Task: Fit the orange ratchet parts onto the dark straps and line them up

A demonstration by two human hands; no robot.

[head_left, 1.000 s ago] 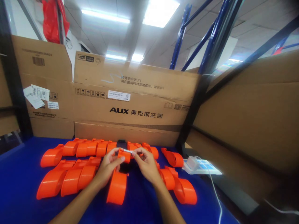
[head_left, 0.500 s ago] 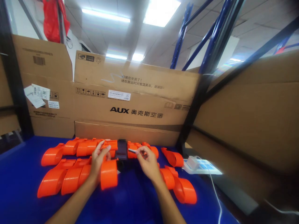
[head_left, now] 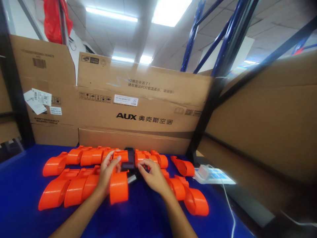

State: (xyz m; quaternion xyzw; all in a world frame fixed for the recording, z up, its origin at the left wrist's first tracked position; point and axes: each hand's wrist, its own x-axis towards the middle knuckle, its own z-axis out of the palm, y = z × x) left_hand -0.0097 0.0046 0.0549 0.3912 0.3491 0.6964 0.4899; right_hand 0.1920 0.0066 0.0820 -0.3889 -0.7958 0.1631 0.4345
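My left hand [head_left: 109, 172] is closed around an orange plastic piece with a wide curved loop [head_left: 119, 188], held upright above the blue table. My right hand [head_left: 151, 172] is just to its right, thumb and forefinger pinched together. Whatever the pinch holds, if anything, is hidden. A short silvery strip [head_left: 132, 179] shows between the hands, beside the orange loop. Behind them is a dark flat rectangular object [head_left: 128, 162], partly covered by the held piece.
Rows of similar orange looped pieces [head_left: 53, 195] line the blue cloth [head_left: 141, 218] on both sides. A white power strip [head_left: 215, 177] with a plug and cable lies at the right. Cardboard panels [head_left: 99, 115] and a dark rack post [head_left: 201, 125] bound the back.
My right hand has moved left, closer to the held orange piece. The small light strip seen in its fingers no longer shows there. My left hand has shifted slightly right with the orange piece.
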